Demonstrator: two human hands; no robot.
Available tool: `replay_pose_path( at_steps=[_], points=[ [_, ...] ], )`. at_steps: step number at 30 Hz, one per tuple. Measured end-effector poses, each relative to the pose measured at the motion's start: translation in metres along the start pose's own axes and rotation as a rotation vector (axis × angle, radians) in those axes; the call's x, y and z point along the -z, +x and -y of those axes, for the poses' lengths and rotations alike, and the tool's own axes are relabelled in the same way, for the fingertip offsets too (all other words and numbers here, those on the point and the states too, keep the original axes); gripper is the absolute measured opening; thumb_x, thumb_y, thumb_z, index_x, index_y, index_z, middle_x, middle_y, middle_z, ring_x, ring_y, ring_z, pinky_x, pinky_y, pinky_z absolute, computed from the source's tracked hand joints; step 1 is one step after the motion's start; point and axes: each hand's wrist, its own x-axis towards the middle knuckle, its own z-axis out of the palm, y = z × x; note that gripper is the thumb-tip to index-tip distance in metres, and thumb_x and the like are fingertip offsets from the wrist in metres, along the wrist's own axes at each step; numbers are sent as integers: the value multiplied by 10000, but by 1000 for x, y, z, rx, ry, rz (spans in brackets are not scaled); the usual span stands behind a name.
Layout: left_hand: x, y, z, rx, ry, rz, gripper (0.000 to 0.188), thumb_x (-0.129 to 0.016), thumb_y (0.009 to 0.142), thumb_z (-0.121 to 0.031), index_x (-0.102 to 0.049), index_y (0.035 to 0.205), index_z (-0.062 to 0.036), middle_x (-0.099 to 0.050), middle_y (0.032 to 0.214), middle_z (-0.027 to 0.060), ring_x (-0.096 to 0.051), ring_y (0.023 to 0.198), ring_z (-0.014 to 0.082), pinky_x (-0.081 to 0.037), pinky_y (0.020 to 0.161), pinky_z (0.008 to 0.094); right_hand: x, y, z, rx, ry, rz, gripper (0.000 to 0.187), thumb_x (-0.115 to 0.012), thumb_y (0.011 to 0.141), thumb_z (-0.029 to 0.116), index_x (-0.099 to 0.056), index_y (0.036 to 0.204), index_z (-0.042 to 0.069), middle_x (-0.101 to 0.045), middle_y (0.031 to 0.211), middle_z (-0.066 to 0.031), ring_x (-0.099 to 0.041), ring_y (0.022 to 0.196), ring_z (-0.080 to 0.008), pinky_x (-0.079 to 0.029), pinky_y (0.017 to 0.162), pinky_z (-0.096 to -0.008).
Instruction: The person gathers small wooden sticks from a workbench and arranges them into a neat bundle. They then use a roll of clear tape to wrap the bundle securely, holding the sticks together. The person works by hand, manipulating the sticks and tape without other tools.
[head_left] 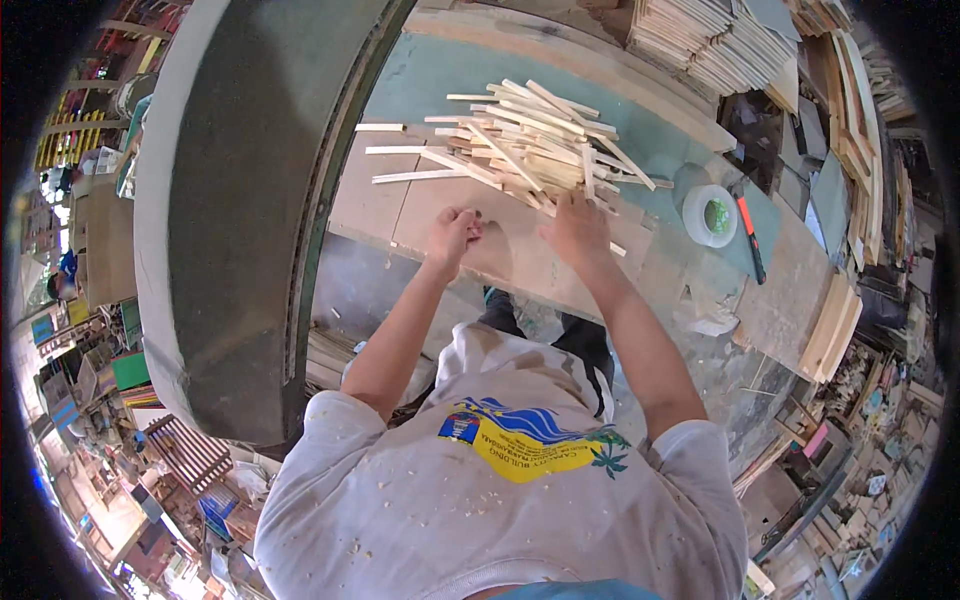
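Note:
A loose pile of thin, pale wooden sticks (pixel 530 130) lies crisscrossed on the work table in front of me. My right hand (pixel 580 232) is at the pile's near edge, its fingers closed around the end of a stick (pixel 588 170); the fingertips are partly hidden behind the hand. To the left, my left hand (pixel 455 235) hovers over the table's near edge with its fingers curled in. Whether anything small sits inside that curl cannot be seen. A few sticks (pixel 415 177) stick out from the pile toward the left.
A large grey machine body (pixel 260 200) stands along the table's left side. Right of the pile are a roll of clear tape (pixel 710 216) and an orange-and-black cutter knife (pixel 749 238). Stacked thin boards (pixel 700 45) rise at the back right. Wood scraps (pixel 850 440) litter the right side.

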Motion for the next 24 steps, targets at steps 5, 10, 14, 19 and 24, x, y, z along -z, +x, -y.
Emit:
replay_pose_path(
  at_steps=[5, 10, 14, 19, 24],
  points=[
    [-16, 4, 1, 5, -35, 78, 210, -556, 1003, -198, -607, 1084, -10, -634, 888, 79, -645, 809, 191, -554, 729, 341, -40, -1, -21, -4, -24, -38, 252, -610, 916, 251, -661, 1062, 52, -664, 1180, -154, -586, 1219, -315, -425, 1032, -520],
    [-25, 7, 2, 58, -158, 105, 212, -556, 999, -205, -605, 1091, -21, -667, 940, 95, -655, 833, 208, -555, 763, 369, -23, 6, -38, 144, 210, -6, 223, -605, 926, 225, -656, 1028, 33, -701, 1016, -161, -676, 1003, -360, -525, 867, -487],
    [-34, 1, -12, 101, -243, 110, 229, -543, 1004, -240, -614, 1120, -55, -699, 1015, 79, -668, 856, 210, -546, 789, 385, 21, 1, -40, -27, 706, 425, 261, -584, 1005, 252, -642, 994, -2, -680, 868, -113, -670, 792, -254, -551, 690, -380],
    [-43, -14, -30, 32, -458, 215, 220, -524, 1015, -268, -619, 1101, -91, -684, 983, 38, -655, 848, 170, -548, 809, 373, 28, -42, -21, -196, 1270, 689, 286, -541, 1063, 249, -620, 998, -19, -601, 806, -42, -579, 700, -106, -523, 594, -276],
    [-22, -14, -16, -45, -404, 184, 241, -494, 1054, -289, -605, 1130, -90, -693, 1016, 41, -670, 872, 168, -575, 813, 365, 24, -77, 12, -265, 1279, 651, 213, -561, 1046, 187, -595, 1044, -23, -616, 803, -52, -602, 668, -127, -525, 579, -286]
  ],
)
